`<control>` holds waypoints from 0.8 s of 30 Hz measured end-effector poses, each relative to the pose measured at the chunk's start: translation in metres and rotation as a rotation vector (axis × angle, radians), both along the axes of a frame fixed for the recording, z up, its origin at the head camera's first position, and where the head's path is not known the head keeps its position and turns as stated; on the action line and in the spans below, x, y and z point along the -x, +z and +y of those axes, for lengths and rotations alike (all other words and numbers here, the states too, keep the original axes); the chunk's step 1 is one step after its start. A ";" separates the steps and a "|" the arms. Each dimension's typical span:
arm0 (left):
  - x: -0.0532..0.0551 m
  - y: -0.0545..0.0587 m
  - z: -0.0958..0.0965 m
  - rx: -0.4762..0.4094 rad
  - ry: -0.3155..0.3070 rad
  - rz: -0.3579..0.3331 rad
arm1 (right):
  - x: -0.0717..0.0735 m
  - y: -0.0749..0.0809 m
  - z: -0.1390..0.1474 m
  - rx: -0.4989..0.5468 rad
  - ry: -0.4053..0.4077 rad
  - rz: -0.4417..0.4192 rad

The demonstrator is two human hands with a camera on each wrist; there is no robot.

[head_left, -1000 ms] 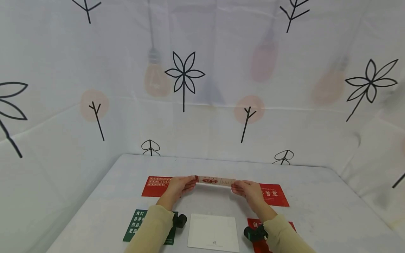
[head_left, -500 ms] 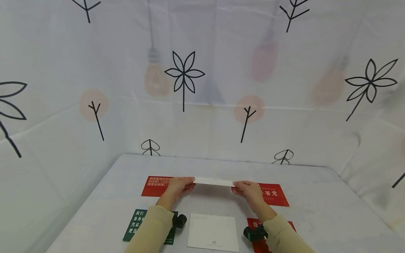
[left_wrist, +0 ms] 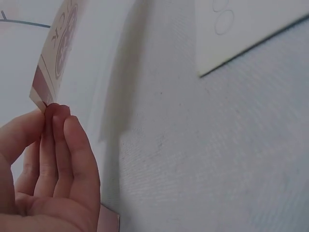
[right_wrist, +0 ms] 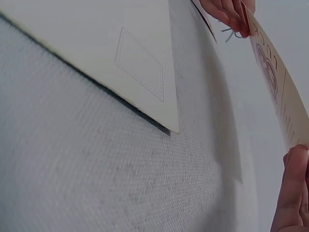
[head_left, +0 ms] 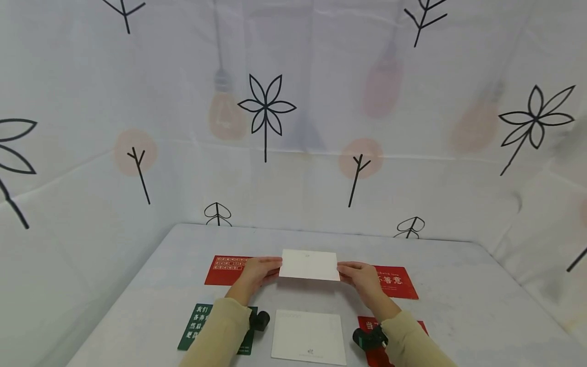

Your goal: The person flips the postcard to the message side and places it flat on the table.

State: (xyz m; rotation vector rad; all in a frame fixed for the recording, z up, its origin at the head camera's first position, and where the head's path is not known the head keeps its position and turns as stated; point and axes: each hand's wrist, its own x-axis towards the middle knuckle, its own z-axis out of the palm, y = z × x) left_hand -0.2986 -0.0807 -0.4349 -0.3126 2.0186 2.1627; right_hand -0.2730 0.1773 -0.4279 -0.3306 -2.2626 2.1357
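A postcard (head_left: 309,265) hangs above the table between both hands, its plain white back facing the head camera. My left hand (head_left: 256,275) pinches its left edge, thumb against fingertips. On the opposite edge, my right hand (head_left: 362,280) pinches it the same way. The wrist views show its printed face: a beige card (left_wrist: 60,53) with a dark red band and lettering, slightly bowed in the right wrist view (right_wrist: 277,77). Below it, a white card (head_left: 309,336) lies flat on the table, with a dotted stamp box visible in the right wrist view.
Red cards lie beyond each hand, one at the left (head_left: 224,270) and one at the right (head_left: 398,283). A green card (head_left: 194,326) is partly under the left sleeve. Another red card (head_left: 367,323) sits partly behind the right wrist camera. A patterned cloth (head_left: 302,193) hangs behind the table (head_left: 463,295).
The held postcard has tipped over between the hands: its printed face showed first, then a narrow white strip, now the whole white back. Both hands stay in nearly the same place.
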 end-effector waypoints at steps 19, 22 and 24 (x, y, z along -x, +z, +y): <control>0.001 0.002 0.002 0.113 0.013 -0.039 | 0.002 -0.002 -0.002 -0.030 -0.021 -0.036; 0.001 0.002 0.002 0.131 0.010 -0.034 | 0.002 -0.001 -0.003 -0.037 -0.017 -0.040; 0.001 0.002 0.002 0.146 0.008 -0.028 | 0.001 -0.001 -0.004 -0.038 -0.018 -0.045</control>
